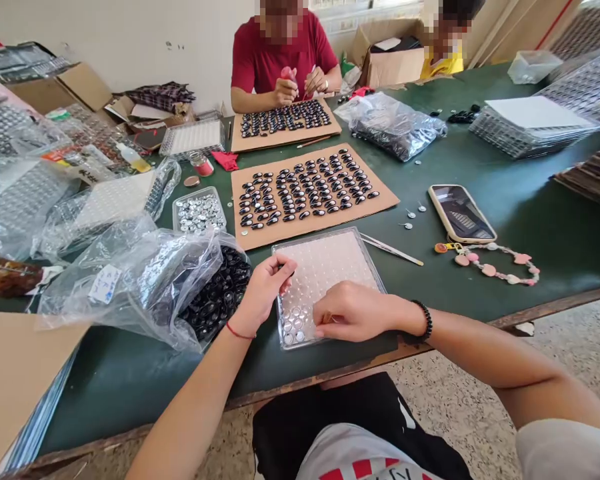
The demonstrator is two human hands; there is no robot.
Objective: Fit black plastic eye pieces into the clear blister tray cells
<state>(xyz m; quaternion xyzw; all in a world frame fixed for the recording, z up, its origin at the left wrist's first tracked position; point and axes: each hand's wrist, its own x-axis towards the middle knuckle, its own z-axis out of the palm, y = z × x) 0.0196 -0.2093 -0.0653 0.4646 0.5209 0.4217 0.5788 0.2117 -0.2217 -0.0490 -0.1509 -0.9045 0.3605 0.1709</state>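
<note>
A clear plastic tray with rows of round dimples lies on the green table in front of me; several small clear domes fill its near left corner. My left hand rests curled on the tray's left edge, fingertips pinched together. My right hand lies over the tray's near edge, fingers closed in a pinch on something I cannot make out. Just left of my left hand, a clear plastic bag spills dark oval beads.
A cardboard sheet covered with dark beads lies beyond the tray, tweezers beside it. To the right lie a phone and a pink charm chain. Across the table a person in a red shirt works over another bead-covered board.
</note>
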